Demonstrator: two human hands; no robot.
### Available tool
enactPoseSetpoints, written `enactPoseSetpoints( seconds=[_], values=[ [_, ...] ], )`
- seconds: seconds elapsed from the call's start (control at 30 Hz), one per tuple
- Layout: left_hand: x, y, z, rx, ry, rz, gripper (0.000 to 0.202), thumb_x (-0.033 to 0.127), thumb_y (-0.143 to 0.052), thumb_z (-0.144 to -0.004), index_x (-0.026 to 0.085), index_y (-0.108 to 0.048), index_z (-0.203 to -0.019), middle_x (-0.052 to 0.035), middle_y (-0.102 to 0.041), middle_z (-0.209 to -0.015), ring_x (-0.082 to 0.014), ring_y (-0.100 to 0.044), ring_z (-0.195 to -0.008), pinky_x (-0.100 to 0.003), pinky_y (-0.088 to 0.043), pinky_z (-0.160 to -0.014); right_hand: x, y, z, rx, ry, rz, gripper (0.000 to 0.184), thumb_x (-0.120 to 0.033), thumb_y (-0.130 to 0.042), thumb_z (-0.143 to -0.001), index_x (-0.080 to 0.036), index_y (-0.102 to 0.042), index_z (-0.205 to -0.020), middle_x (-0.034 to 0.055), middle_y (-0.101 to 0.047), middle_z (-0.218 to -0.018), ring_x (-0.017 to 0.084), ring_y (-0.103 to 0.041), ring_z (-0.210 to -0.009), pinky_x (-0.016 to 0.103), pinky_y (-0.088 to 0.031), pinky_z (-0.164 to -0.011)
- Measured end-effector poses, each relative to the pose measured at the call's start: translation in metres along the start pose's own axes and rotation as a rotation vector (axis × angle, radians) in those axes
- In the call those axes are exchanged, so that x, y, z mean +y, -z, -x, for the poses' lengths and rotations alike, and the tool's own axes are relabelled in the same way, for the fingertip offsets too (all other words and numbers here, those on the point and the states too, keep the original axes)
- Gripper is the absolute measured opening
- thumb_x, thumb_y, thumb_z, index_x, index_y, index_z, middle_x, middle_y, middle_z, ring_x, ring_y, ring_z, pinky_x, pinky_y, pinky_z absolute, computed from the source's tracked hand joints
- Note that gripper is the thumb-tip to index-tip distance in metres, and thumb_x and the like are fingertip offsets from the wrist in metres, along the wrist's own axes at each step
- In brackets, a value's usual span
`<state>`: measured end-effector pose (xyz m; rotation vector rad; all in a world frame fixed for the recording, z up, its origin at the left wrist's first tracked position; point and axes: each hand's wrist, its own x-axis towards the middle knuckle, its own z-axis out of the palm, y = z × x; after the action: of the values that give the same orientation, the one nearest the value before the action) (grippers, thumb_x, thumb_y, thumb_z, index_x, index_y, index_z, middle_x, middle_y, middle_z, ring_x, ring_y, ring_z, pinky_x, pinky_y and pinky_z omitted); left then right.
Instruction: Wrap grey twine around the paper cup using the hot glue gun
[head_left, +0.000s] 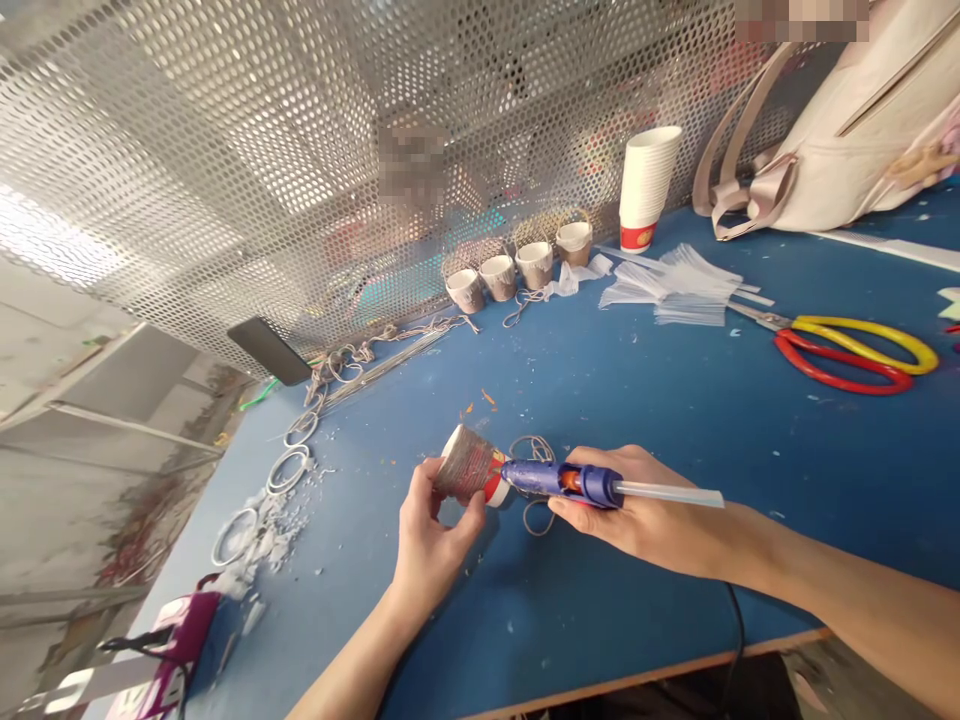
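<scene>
My left hand [433, 530] grips a small paper cup [472, 467] lying on its side, its red and white wall largely wrapped in grey-brown cord. In my right hand [637, 515] is a blue glue gun [536, 475], its nozzle at the cup's red band; whether it touches cannot be told. A clear glue stick [671, 493] juts out of the gun's back end. Loose loops of cord [536, 518] lie on the blue table beneath the gun and beside the cup. The fingers of my right hand under the gun are partly hidden.
Several small cord-wrapped cups [535, 268] line the perforated metal screen [300, 150]. A stack of paper cups [646, 190], clear strips [679, 285], red-and-yellow scissors [855, 350] and a bag [840, 140] stand right. Left are a phone [268, 350], white rings [289, 470] and a purple power strip [176, 640].
</scene>
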<state>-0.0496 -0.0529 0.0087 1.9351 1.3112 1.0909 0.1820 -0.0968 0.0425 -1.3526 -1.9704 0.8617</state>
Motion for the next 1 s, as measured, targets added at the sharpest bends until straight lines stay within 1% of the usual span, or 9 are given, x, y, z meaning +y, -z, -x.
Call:
enactPoseSetpoints(
  seconds=[0.17,0.23,0.43,0.53,0.7,0.87,1.0],
  values=[
    [0.0,0.0,0.0,0.02,0.014,0.03,0.021,0.018,-0.065,-0.071,0.02,-0.055,-0.09,0.0033,-0.055,-0.071,-0.0119,-0.052,-0.061,-0.023,-0.047,-0.06,0.005,-0.004,0.001,0.006,0.045,-0.054,0.021,-0.035,-0.049,-0.089,-0.021,-0.049,-0.073,-0.0042,-0.054,-0.058,0.011,-0.047,-0.049,0.024,-0.036,-0.05],
    [0.0,0.0,0.0,0.021,0.011,0.049,0.022,0.017,-0.065,-0.07,0.02,-0.056,-0.089,0.0033,-0.055,-0.071,-0.0116,-0.052,-0.061,-0.022,-0.047,-0.06,0.005,-0.003,0.0,0.013,0.049,-0.075,0.021,-0.035,-0.049,-0.089,-0.021,-0.048,-0.073,-0.0044,-0.053,-0.057,0.011,-0.047,-0.048,0.024,-0.035,-0.05],
    [-0.002,0.002,0.0,0.017,0.034,0.085,0.024,0.016,-0.065,-0.069,0.02,-0.055,-0.091,0.0032,-0.055,-0.072,-0.0115,-0.052,-0.062,-0.022,-0.047,-0.06,-0.006,0.009,-0.002,-0.013,-0.035,-0.105,0.025,-0.031,-0.048,-0.088,-0.022,-0.044,-0.065,-0.0045,-0.055,-0.056,0.011,-0.051,-0.051,0.023,-0.037,-0.053],
    [-0.001,0.003,-0.001,0.017,0.041,0.101,0.024,0.017,-0.066,-0.068,0.02,-0.056,-0.089,0.0031,-0.054,-0.072,-0.0117,-0.052,-0.063,-0.022,-0.047,-0.06,-0.006,0.011,-0.002,-0.035,-0.029,-0.133,0.024,-0.032,-0.048,-0.088,-0.022,-0.046,-0.066,-0.0039,-0.057,-0.058,0.011,-0.051,-0.051,0.023,-0.038,-0.053],
    [0.004,0.003,-0.002,0.009,0.067,0.153,0.022,0.017,-0.066,-0.068,0.019,-0.055,-0.087,0.0039,-0.053,-0.071,-0.0104,-0.052,-0.062,-0.02,-0.047,-0.06,0.0,0.01,-0.002,-0.054,-0.064,-0.161,0.022,-0.035,-0.048,-0.088,-0.021,-0.053,-0.072,-0.0025,-0.059,-0.061,0.012,-0.051,-0.053,0.024,-0.038,-0.053],
    [0.004,0.003,-0.002,0.013,0.069,0.173,0.023,0.017,-0.067,-0.067,0.019,-0.056,-0.088,0.0032,-0.055,-0.073,-0.0106,-0.052,-0.064,-0.021,-0.047,-0.061,0.001,0.01,-0.002,-0.065,-0.042,-0.191,0.025,-0.036,-0.049,-0.088,-0.02,-0.051,-0.069,-0.0029,-0.057,-0.061,0.011,-0.049,-0.055,0.023,-0.038,-0.055],
    [0.003,0.004,-0.002,0.013,0.093,0.207,0.026,0.018,-0.07,-0.065,0.019,-0.056,-0.087,0.0034,-0.054,-0.071,-0.0109,-0.052,-0.063,-0.022,-0.048,-0.061,0.0,0.014,-0.003,-0.074,-0.066,-0.2,0.023,-0.034,-0.049,-0.089,-0.02,-0.053,-0.072,-0.0037,-0.055,-0.061,0.01,-0.045,-0.052,0.023,-0.038,-0.053]
  ],
)
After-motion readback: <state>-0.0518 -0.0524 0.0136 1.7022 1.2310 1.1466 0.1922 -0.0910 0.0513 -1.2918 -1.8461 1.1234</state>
